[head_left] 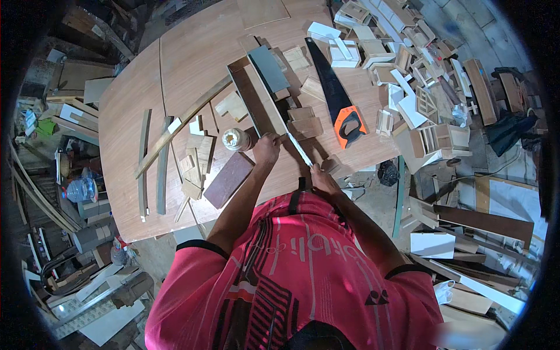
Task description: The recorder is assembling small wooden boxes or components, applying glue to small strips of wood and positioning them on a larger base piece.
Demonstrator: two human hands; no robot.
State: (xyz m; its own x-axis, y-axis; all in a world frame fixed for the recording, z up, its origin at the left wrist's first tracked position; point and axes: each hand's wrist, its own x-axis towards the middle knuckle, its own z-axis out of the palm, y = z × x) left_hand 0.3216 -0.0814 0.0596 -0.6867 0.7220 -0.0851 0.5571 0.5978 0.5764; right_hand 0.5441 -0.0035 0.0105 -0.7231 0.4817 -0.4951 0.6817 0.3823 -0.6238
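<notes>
Closest to us is our red shirt (291, 280), both forearms reaching out from it over the near edge of the brown plywood tabletop (125, 122). Our left hand (266, 149) closes its fingers around the upper part of a thin pale strip (298, 149); our right hand (322, 178) pinches its lower end, just past the table's edge. Beyond the left fingers lies a long open wooden box (256, 99), and just left of them a small jar (236, 139) and a dark board (228, 179). Right of the strip lies a handsaw with an orange handle (341, 108). Farther right, small white and wooden frames (408, 76) crowd that side. Offcuts (195, 160) and curved slats (153, 160) lie scattered left of the jar, with bare tabletop beyond them toward the far edge.
</notes>
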